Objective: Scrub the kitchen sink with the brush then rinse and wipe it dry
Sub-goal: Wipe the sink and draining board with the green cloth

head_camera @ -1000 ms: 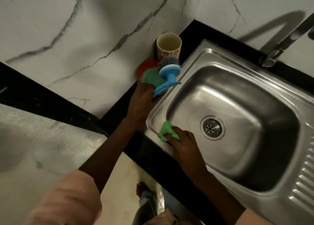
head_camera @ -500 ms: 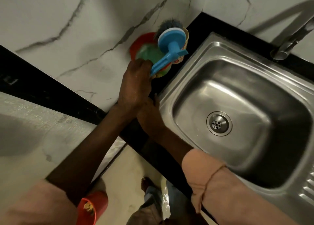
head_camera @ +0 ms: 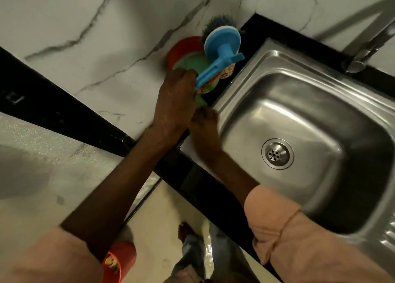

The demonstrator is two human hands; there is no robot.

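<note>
- The left hand [head_camera: 175,99] grips the handle of the blue brush [head_camera: 221,54], its fingers curled round the lower end of the handle.
- The brush is held up over the far left corner of the black surface [head_camera: 252,26], just beyond the sink's far left corner; its round head points away, with dark bristles showing behind the pale disc.
- Under the brush lie a red plate [head_camera: 181,47] with a green plate [head_camera: 192,62] on it, against the marble wall [head_camera: 106,26]. A flowered cup [head_camera: 227,73] peeks out from below the brush handle.
- The right hand [head_camera: 204,128] rests at the left edge of the steel sink [head_camera: 320,116], knuckles up. A bit of green cloth [head_camera: 201,102] shows just past its fingers, between the two hands; whether those fingers pinch the cloth or merely press on it I cannot tell.
- The sink basin looks bare, with the round drain [head_camera: 277,153] near its middle. The tap [head_camera: 363,54] stands at the sink's far right corner.
- A red slipper [head_camera: 119,261] shows on the floor below.
</note>
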